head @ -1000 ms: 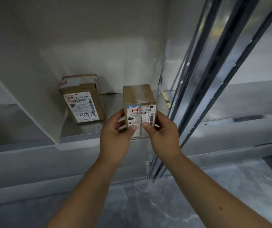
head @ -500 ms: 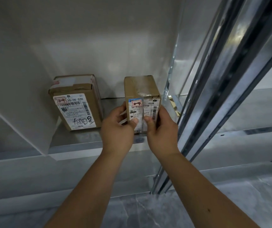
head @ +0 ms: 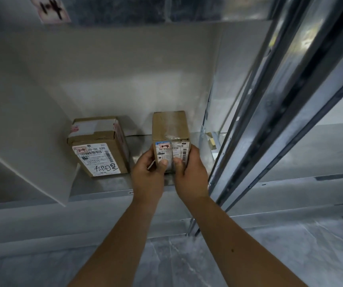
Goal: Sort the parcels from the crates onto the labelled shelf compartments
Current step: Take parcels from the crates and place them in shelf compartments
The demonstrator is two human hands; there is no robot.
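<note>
Both hands hold one small brown parcel [head: 170, 129] between them: the left hand [head: 147, 175] grips its left edge with the thumb laid across the printed label, and the right hand [head: 191, 172] grips the right edge, thumb on the same face. The fingers of both curl round behind the box. The parcel stands upright inside a shelf compartment [head: 104, 185], and a pink tag [head: 165, 146] just above the left thumb reads 2-4. The hands hide its underside, so I cannot tell whether it rests on the shelf. To the left of the left hand, near but apart from it, a larger parcel [head: 100, 148] stands on the shelf with handwriting on its label. A white divider [head: 21, 121] lies further left. Just right of the right hand runs a metal upright [head: 270, 112]. High above the hands, a pink label [head: 52, 9] reads 1-4. Grey floor [head: 166, 262] lies below the forearms.
</note>
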